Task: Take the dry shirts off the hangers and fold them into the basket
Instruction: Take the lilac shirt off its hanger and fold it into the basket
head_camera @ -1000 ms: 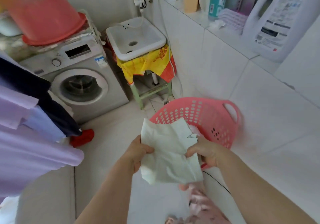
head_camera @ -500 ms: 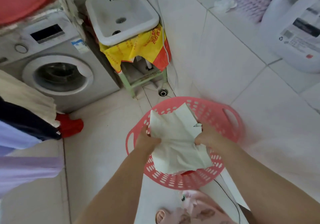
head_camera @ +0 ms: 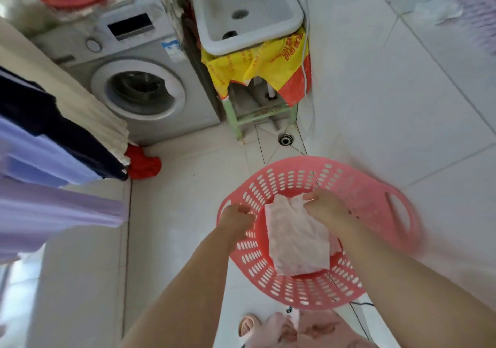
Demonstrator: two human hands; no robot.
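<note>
Whereas both hands had gripped the folded white shirt (head_camera: 295,240) above the pink laundry basket (head_camera: 303,295) half a second earlier, the head view showed it lowered onto the basket's floor. The left hand (head_camera: 236,217) had let go and hung loosely curled over the left rim, holding nothing. The right hand (head_camera: 326,209) pinched the shirt's far corner. That shirt seemed nearly placed, while the hanging shirts (head_camera: 53,213) waited.

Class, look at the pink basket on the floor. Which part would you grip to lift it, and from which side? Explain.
Probably the cut-out handle in the right rim of the basket, reached from outside and above. The slot leaves a bar for fingers to curl round; the perforated wall slopes and gives no hold. This also avoids the folded shirt inside.
</note>
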